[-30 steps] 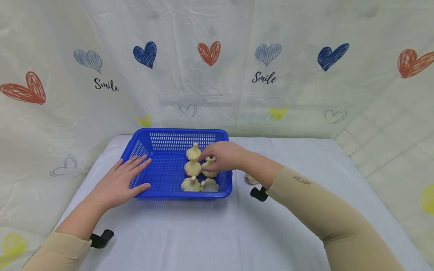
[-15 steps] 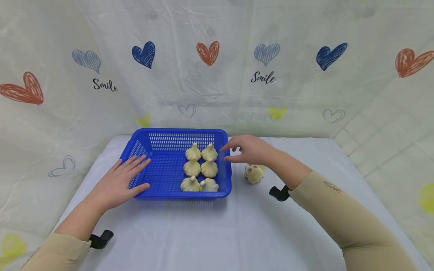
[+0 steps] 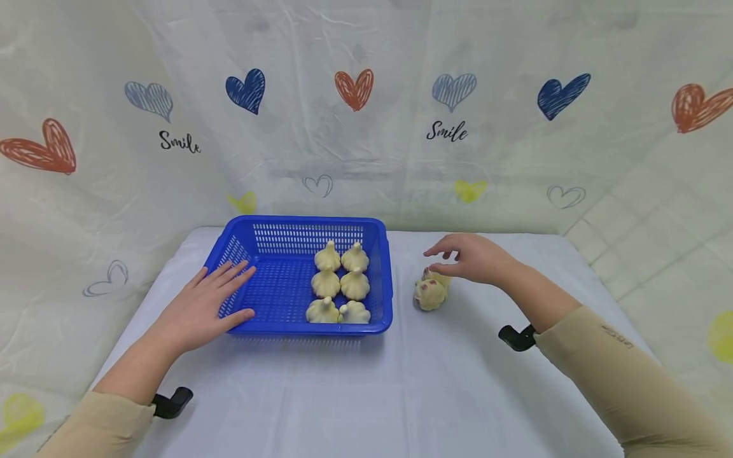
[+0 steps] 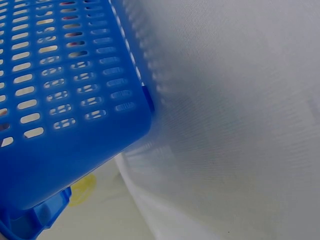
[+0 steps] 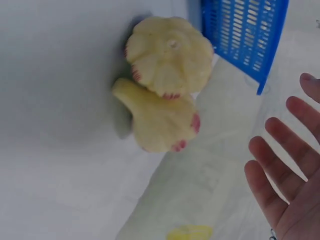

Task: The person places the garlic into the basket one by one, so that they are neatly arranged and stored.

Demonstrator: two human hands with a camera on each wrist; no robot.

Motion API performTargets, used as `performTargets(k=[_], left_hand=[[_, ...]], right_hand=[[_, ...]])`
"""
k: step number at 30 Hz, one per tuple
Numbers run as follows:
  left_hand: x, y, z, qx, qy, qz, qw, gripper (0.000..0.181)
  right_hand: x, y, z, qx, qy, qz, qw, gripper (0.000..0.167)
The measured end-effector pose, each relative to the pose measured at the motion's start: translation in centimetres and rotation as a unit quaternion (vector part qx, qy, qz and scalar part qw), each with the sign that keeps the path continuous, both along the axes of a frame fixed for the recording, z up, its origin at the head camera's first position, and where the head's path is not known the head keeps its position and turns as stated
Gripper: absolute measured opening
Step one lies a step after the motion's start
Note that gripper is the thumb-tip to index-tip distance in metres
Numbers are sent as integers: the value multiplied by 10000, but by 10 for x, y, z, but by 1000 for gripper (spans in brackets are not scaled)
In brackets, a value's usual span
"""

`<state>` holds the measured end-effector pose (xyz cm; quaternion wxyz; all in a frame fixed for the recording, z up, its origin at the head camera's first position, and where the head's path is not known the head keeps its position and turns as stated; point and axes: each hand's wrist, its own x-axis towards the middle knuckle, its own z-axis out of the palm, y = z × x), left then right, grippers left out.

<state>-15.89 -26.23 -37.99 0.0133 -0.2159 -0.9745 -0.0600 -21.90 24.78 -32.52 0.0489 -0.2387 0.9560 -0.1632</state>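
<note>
A blue perforated basket (image 3: 303, 329) holds several garlic bulbs (image 3: 326, 284), grouped in its right half. My left hand (image 3: 203, 308) rests with spread fingers over the basket's left side and front-left rim. Just right of the basket, two more bulbs lie touching on the table: a nearer garlic bulb (image 3: 430, 295) and a farther garlic bulb (image 3: 442, 277), partly hidden by my right hand (image 3: 472, 257). That hand is above them, fingers loosely bent and holding nothing. In the right wrist view the fingers (image 5: 280, 137) are apart from both bulbs, which show pinkish patches.
A white cloth covers the table (image 3: 321, 401). Behind it hangs a pale curtain (image 3: 389, 165) printed with hearts and words. The left wrist view shows the basket's slotted outer wall (image 4: 65, 100) close up, beside the cloth.
My right hand has moved from over the basket's bulbs out to the right, above the two bulbs on the table. The left hand has stayed in place.
</note>
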Motion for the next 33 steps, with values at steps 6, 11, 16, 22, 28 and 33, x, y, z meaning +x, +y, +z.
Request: performTargets(k=[6, 11, 16, 22, 28, 33], left_hand=[[0, 0, 1, -2, 6, 6, 10000, 85], [0, 1, 1, 28, 11, 13, 10000, 84], [0, 2, -1, 66, 102, 19, 9999, 83], [0, 1, -1, 14, 38, 31, 10000, 84], [1, 1, 1, -27, -10, 8, 10000, 85], [0, 1, 0, 22, 58, 15, 10000, 85]], right_hand=[[-5, 12, -9, 257, -151, -396, 9988, 38], [-15, 21, -24, 341, -291, 5, 9990, 32], [-22, 28, -38, 411, -469, 363, 9974, 30], [-26, 27, -45, 496, -606, 421, 9960, 34], [-28, 24, -50, 602, -789, 407, 9942, 45], [-25, 24, -51, 614, -799, 396, 9941, 43]])
